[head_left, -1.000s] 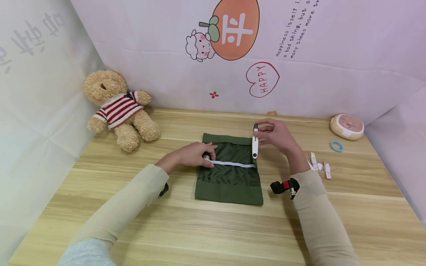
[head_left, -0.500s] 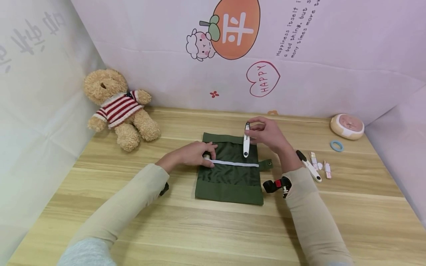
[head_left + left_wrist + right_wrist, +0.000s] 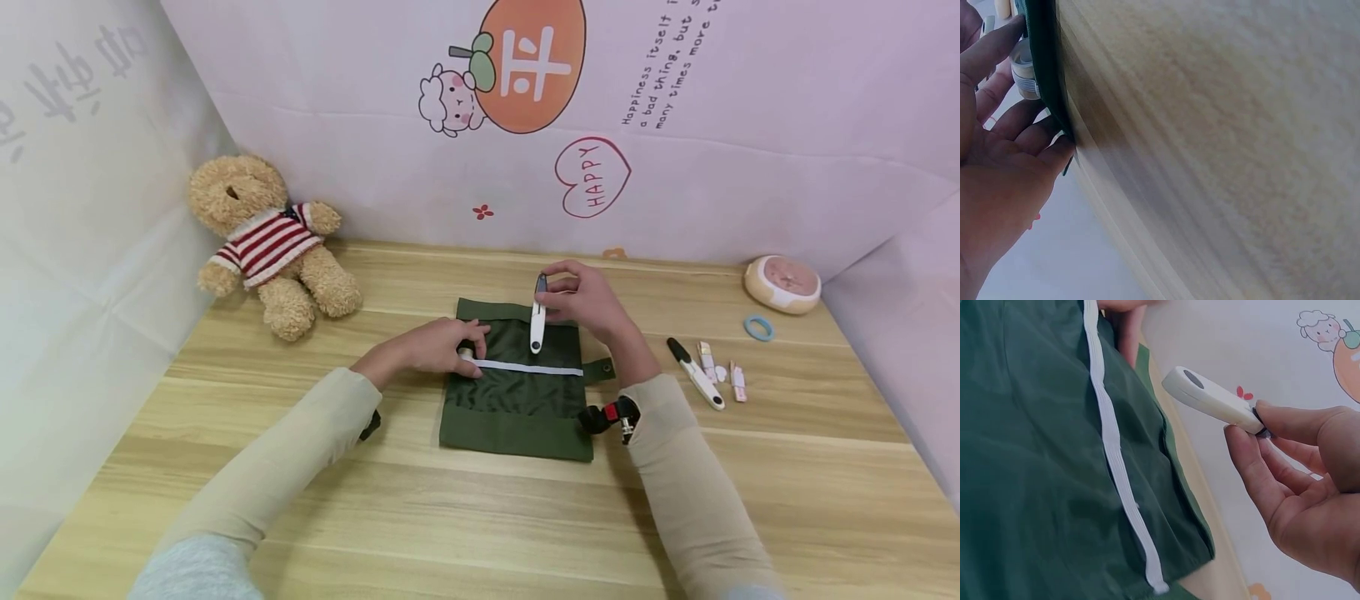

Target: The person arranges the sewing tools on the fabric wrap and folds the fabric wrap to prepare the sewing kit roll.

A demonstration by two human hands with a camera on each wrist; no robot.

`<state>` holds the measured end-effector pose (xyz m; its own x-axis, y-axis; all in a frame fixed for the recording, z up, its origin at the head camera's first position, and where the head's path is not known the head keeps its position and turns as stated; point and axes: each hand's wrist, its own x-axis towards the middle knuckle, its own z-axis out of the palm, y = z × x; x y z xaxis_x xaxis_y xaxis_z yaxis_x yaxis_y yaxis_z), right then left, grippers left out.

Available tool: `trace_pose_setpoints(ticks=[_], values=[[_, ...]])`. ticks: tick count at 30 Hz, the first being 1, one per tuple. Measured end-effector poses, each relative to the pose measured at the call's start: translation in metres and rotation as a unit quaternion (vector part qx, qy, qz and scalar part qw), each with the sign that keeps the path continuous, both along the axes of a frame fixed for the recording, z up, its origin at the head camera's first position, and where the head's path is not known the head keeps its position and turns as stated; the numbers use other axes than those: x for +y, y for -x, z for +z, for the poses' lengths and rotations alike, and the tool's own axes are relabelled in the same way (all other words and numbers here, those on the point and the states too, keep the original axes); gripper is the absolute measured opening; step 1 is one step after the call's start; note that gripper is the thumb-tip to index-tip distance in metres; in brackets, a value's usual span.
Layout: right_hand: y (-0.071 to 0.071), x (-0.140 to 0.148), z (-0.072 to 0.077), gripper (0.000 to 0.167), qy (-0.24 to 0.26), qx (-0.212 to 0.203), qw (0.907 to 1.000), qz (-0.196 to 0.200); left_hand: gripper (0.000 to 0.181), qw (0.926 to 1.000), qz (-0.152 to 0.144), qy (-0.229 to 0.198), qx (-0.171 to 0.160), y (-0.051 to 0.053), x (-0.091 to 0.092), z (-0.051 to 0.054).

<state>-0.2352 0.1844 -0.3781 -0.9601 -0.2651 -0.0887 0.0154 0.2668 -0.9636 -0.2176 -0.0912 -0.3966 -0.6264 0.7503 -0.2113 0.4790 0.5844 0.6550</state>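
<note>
A dark green fabric pouch (image 3: 517, 433) lies unfolded on the table, with a white elastic band (image 3: 525, 367) across its middle. My right hand (image 3: 581, 300) pinches white thread snips (image 3: 537, 329) by their black end, above the pouch's far half. In the right wrist view, the snips (image 3: 1210, 397) point away from the fingers, apart from the fabric. At the pouch's left edge, my left hand (image 3: 435, 346) rests with spread, slightly bent fingers touching the cloth. A small clear cylinder (image 3: 1024, 74) stands among those fingers, at the left end of the band; its contents are unclear.
Right of the pouch lie a second pair of black-and-white snips (image 3: 697, 375) and small pale packs (image 3: 738, 383). Beyond are a blue ring (image 3: 759, 328) and a rounded pink-topped case (image 3: 783, 285). A teddy bear (image 3: 262, 242) leans at the back left.
My right hand has carried the snips leftward, from the pouch's right edge to above its far half. The snap tab and the second snips have come into sight. The left hand stays put.
</note>
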Motion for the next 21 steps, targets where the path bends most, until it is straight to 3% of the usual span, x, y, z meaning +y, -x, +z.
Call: trace_pose_setpoints(ticks=[21], values=[[0.011, -0.032, -0.011, 0.049, 0.007, -0.015, 0.9997, 0.017, 0.015, 1.0000, 0.001, 0.008, 0.003, 0.003, 0.002, -0.001]])
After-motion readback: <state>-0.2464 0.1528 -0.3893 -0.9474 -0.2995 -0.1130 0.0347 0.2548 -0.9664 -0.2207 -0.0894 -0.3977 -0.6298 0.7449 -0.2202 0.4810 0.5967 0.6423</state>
